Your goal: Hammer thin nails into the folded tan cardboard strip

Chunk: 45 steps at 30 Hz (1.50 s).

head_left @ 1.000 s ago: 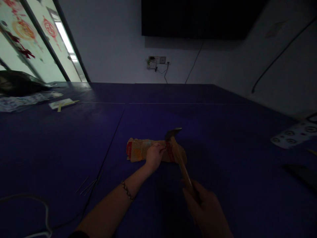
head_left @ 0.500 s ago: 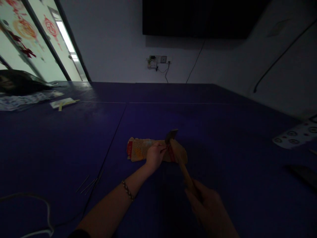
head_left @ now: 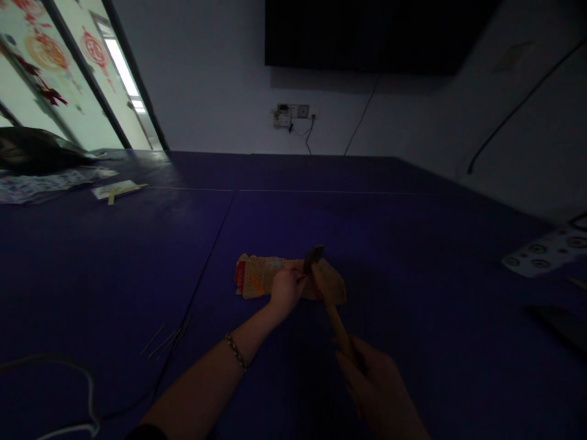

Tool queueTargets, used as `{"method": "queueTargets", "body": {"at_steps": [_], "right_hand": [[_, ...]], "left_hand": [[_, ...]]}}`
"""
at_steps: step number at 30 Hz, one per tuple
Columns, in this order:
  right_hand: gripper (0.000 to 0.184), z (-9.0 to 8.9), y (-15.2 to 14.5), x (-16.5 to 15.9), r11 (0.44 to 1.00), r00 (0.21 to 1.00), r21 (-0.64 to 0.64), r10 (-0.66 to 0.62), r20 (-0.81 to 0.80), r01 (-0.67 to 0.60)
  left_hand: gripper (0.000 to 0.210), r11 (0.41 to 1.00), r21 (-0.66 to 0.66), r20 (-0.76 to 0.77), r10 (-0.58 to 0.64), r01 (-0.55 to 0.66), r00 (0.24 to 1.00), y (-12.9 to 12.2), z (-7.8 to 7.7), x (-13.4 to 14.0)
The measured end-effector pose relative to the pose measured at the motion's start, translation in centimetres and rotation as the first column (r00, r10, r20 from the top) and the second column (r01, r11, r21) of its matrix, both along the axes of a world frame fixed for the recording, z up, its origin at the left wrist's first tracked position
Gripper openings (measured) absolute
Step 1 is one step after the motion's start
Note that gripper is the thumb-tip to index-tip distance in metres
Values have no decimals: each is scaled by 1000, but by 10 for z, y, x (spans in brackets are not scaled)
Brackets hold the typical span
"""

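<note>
My right hand [head_left: 373,373] is wrapped round the wooden handle of a hammer [head_left: 337,318]. The hammer's dark metal head is just past the fingertips of my left hand [head_left: 285,290]. Those fingers are pinched together over a flat, tan, dotted piece with red bands [head_left: 257,278]; whatever they hold is too small and dark to make out. The tan piece lies flat, its rounded end to the right, partly hidden by my left hand and the hammer.
The dark blue tabletop [head_left: 206,232] has a seam running across it. Several thin metal rods [head_left: 165,343] lie at the left, near a pale cable [head_left: 89,391]. A patterned white object [head_left: 541,253] and a dark flat object [head_left: 559,324] are at the right. Papers [head_left: 119,189] lie far left.
The hammer has moved slightly left and down, its head closer to my left fingertips. My right hand has shifted a little left with it. My left hand has stayed in place.
</note>
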State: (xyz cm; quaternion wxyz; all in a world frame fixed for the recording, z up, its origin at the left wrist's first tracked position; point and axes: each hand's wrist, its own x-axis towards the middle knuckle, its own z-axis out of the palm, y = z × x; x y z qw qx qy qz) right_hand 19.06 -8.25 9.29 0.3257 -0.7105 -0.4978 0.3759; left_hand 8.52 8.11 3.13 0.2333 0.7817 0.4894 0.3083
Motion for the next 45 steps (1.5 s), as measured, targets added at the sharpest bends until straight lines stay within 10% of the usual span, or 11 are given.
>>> {"method": "queueTargets", "body": {"at_steps": [9, 12, 16, 26, 38, 45], "right_hand": [[30, 11, 1, 13, 988, 922, 104, -69, -382, 117], [26, 7, 29, 33, 974, 744, 200, 52, -666, 111], [26, -22, 73, 68, 951, 290, 258, 299, -909, -170], [7, -73, 90, 87, 885, -94, 438, 428, -899, -160], [23, -65, 89, 82, 853, -338, 505, 440, -832, -132], [18, -73, 92, 79, 814, -367, 518, 413, -834, -262]], "left_hand": [[15, 1000, -5, 6, 6, -6, 1000, -3, 6, -1], [12, 1000, -3, 4, 1, -1, 1000, -4, 7, -1], [11, 1000, 8, -12, 13, -13, 1000, -4, 6, 0], [24, 997, 77, -117, 35, -26, 993, -12, 10, -2], [22, 972, 146, -470, -96, 184, 878, -42, 42, -53], [35, 991, 123, -711, 127, -56, 691, -109, 40, -151]]}}
